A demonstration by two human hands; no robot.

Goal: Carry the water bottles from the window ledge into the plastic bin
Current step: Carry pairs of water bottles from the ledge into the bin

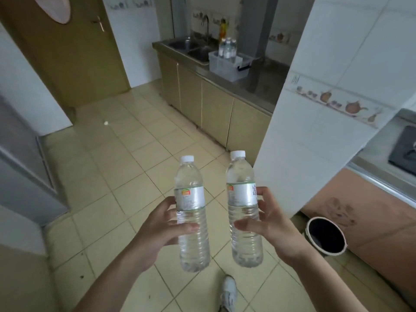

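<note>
My left hand grips a clear water bottle with a white cap and silver label, held upright over the tiled floor. In my right hand is a second water bottle of the same kind, also upright, just to the right of the first. Far ahead, a clear plastic bin stands on the steel counter beside the sink, with several bottles standing in it. No window ledge is in view.
A steel counter with a double sink and tap runs along the far right over beige cabinets. A white tiled wall corner juts out at right. A black-lined waste bin stands on the floor by it. A brown door is at back left.
</note>
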